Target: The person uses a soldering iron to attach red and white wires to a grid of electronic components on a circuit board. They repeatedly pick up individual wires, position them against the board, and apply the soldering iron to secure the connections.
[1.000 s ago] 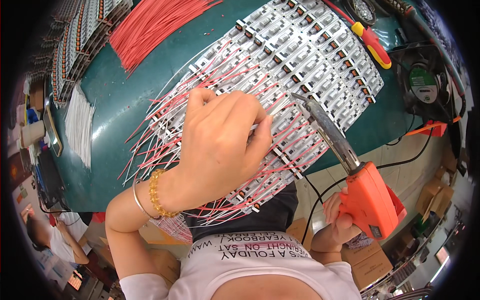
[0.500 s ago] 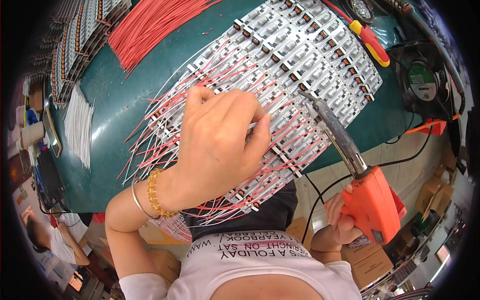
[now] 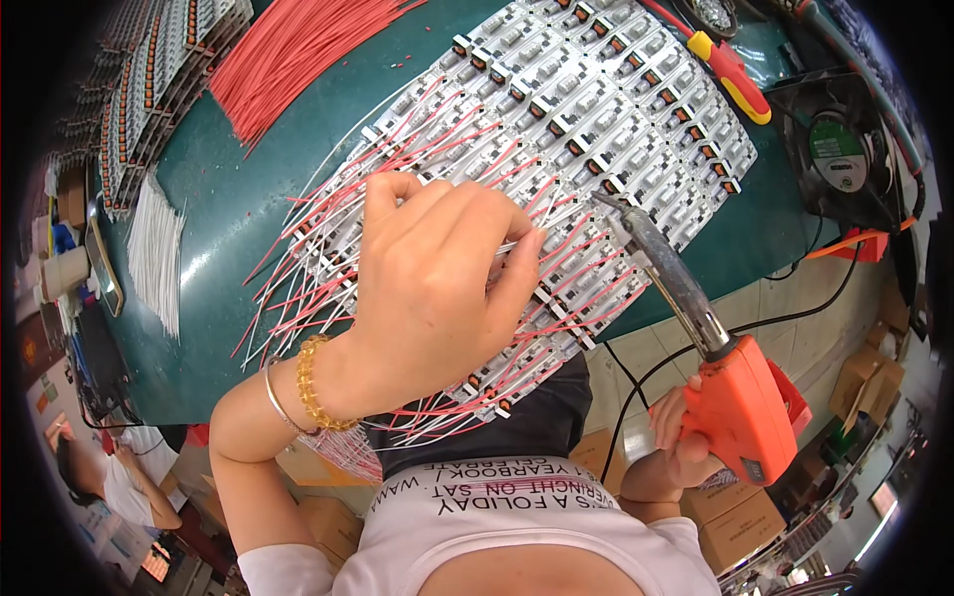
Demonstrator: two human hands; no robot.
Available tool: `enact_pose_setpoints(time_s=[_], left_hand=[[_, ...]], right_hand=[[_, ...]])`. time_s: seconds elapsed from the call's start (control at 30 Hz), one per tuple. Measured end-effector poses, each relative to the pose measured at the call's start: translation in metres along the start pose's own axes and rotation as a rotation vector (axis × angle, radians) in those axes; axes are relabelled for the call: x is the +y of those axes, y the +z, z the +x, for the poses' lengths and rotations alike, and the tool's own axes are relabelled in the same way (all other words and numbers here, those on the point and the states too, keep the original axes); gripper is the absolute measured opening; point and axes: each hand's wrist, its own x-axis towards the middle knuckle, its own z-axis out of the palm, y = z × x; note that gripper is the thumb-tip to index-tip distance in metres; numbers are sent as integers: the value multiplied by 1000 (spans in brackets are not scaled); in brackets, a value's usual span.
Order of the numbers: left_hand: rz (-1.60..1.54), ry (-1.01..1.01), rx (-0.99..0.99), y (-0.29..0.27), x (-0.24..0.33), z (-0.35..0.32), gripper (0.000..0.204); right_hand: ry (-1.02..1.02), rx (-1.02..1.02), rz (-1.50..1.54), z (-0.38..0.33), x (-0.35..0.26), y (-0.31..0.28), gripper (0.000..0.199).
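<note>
A broad panel of small white circuit boards (image 3: 636, 139) lies on the green table, with red and white wires (image 3: 318, 214) fanning out from its near left part. My left hand (image 3: 442, 283) hovers over those wired boards with its fingers curled and thumb and forefinger pinched on a white wire (image 3: 505, 248), mostly hidden by the hand. By its pistol grip, my right hand (image 3: 681, 432) holds an orange-red soldering gun (image 3: 740, 412). Its long metal barrel slants up and left, and the dark tip (image 3: 611, 202) sits at the boards, just right of my left fingertips; whether it touches cannot be told.
Loose red wires (image 3: 298, 60) and a bundle of white wires (image 3: 156, 258) lie on the green table (image 3: 229, 209). Stacked board panels (image 3: 164, 99) stand far left. Right are a red-yellow screwdriver (image 3: 730, 74), a black fan (image 3: 840, 149) and a trailing black cable (image 3: 805, 316).
The soldering gun's tip has shifted slightly toward me across the boards. My left hand keeps its pinch almost in place. The panel appears slightly farther left in view.
</note>
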Motion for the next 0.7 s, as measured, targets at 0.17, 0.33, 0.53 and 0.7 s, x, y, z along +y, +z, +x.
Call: enact_pose_setpoints(time_s=[0.17, 0.33, 0.53, 0.7], left_hand=[[11, 5, 2, -1, 0, 0, 13], [18, 5, 9, -1, -1, -1, 13], [40, 49, 0, 2, -3, -2, 14], [5, 26, -11, 0, 0, -1, 15]], right_hand=[[152, 61, -97, -29, 9, -18, 68], [133, -27, -66, -38, 19, -35, 71], [37, 125, 43, -13, 3, -1, 72], [38, 52, 85, -1, -6, 5, 75]])
